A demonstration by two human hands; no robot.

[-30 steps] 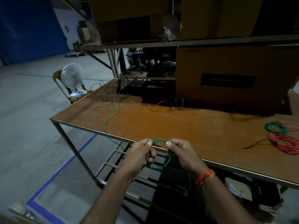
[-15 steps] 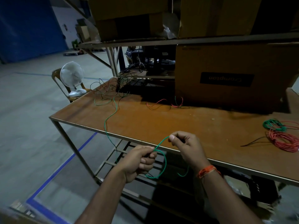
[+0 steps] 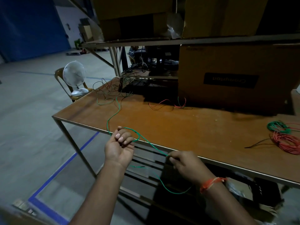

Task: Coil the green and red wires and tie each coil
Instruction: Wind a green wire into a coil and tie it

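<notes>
left hand [image 3: 119, 146] grips green wire [image 3: 151, 144] loop | right hand [image 3: 186, 163] fingers pinch wire

The big cardboard box [image 3: 235, 75] on the bench [image 3: 162, 125] carries a dark label [image 3: 230, 80] with the word "Crompton", printed upside down.

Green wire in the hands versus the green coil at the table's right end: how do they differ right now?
The green wire is held, with one loose loop at the left hand and a stretch running to the right hand; the green coil lies untouched on the table. The wire trails far across the table and hangs below its edge; the coil is a compact bundle of many turns. Both are thin green wire.
</notes>
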